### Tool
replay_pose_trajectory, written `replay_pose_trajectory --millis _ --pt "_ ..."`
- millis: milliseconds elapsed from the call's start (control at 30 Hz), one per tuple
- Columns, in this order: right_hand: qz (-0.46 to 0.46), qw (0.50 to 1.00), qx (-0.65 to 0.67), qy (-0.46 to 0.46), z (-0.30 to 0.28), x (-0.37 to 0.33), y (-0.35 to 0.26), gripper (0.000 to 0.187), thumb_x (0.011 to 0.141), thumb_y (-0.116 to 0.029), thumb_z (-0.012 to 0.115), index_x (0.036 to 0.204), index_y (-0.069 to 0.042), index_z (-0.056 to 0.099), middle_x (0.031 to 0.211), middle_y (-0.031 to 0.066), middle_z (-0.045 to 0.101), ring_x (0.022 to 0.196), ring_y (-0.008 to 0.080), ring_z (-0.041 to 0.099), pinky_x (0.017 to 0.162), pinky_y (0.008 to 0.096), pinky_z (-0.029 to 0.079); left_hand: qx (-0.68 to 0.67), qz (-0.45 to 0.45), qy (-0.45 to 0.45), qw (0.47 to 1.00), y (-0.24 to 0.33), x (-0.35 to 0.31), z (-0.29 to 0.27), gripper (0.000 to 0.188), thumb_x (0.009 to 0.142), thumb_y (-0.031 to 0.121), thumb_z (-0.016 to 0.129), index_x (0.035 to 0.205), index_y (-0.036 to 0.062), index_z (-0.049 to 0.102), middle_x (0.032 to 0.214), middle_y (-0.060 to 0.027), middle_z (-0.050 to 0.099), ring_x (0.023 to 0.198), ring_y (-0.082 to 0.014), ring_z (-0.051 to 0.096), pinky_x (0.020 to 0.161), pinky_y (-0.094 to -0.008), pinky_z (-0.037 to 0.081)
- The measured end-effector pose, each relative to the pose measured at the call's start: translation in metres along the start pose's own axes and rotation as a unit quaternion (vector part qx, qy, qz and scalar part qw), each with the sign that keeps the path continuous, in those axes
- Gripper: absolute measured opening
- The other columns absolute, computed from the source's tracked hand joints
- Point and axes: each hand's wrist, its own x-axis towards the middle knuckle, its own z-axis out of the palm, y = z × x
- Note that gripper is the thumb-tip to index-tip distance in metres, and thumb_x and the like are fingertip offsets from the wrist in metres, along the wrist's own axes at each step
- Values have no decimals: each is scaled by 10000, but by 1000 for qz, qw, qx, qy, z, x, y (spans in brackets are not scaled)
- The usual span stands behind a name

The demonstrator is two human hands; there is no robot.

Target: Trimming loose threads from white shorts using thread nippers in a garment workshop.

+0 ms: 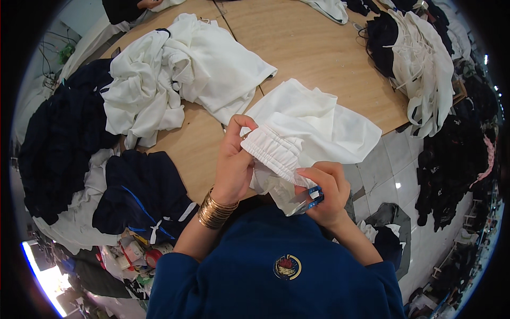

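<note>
My left hand (234,165), with stacked gold bangles (217,210) at the wrist, is closed on the gathered elastic waistband (273,152) of a white garment (340,125). The rest of that garment spreads away over the table edge. My right hand (330,192) is closed around small blue-handled thread snips (316,196), its thumb and index finger touching the waistband's right end. The blades are hard to make out against the pale fabric. Part of the garment's inside hangs below the waistband, close to my blue shirt (244,255).
On the wooden table (287,42), white garments (202,64) lie heaped at the far left. Navy garments (143,191) pile up nearer left. A bundle of white pieces (419,69) hangs at the right edge. Below right, a dark bin (390,234) holds cloth. Another person (125,10) is at the far left.
</note>
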Motion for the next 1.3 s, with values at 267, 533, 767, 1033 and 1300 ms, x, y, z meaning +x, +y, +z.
replay_pose_trajectory --millis 267,533,767,1033,1300 --pt "-6 1000 -3 30 3 3 -3 419 554 1 736 952 -84 636 789 72 570 601 189 582 494 265 456 -30 -9 -3 1000 -3 1 -4 181 884 32 520 1000 105 401 846 -11 598 725 -48 574 589 -166 434" --pt "143 987 76 -9 -23 29 -17 351 647 -64 756 970 -72 620 773 57 584 620 185 564 514 243 435 -40 -3 3 999 0 -1 8 186 875 -1 498 1000 99 404 866 -14 593 764 -53 569 621 -184 447" --pt "127 986 -97 -47 -28 37 -16 316 701 -265 740 936 -91 622 665 -35 520 585 108 457 643 291 249 -31 -10 -25 999 -3 -4 -7 200 882 19 491 1029 104 387 978 -46 568 904 -127 572 760 -265 484" --pt "92 981 -167 -46 -31 35 -13 274 713 -268 735 894 -98 619 663 -37 536 572 120 456 635 301 253 -33 2 -36 999 -5 -3 -3 181 895 32 483 1031 107 390 983 -40 559 908 -127 566 772 -265 479" --pt "91 983 -155 -40 -32 34 -12 266 717 -259 732 890 -95 616 665 -34 540 565 125 455 633 301 253 -19 10 -34 999 -5 -4 1 170 894 30 486 1015 108 394 1006 -41 543 923 -125 554 786 -267 472"
